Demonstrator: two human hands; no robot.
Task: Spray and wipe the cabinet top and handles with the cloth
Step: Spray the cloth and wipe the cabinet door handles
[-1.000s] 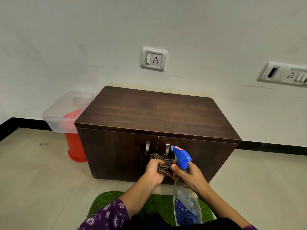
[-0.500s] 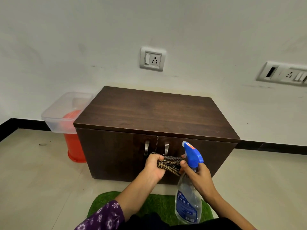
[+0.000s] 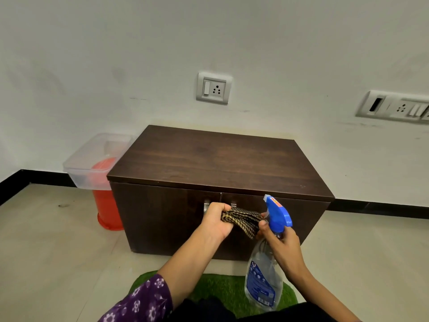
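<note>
A low dark brown cabinet (image 3: 216, 163) stands against the wall, with two metal handles (image 3: 206, 206) at the middle of its doors. My left hand (image 3: 216, 220) grips one end of a checked brown and black cloth (image 3: 242, 220) right in front of the handles. My right hand (image 3: 282, 242) holds the neck of a clear spray bottle (image 3: 263, 280) with a blue trigger head (image 3: 277, 212), and its fingertips pinch the cloth's other end. The right handle is mostly hidden behind the cloth.
A clear plastic box (image 3: 92, 159) rests on a red bucket (image 3: 105, 205) at the cabinet's left. A green mat (image 3: 222, 291) lies on the tiled floor under me. Wall sockets (image 3: 213, 88) sit above the cabinet.
The bottle and my right hand have shifted to the right, pulling the cloth out wider between both hands. My left hand stayed by the handles.
</note>
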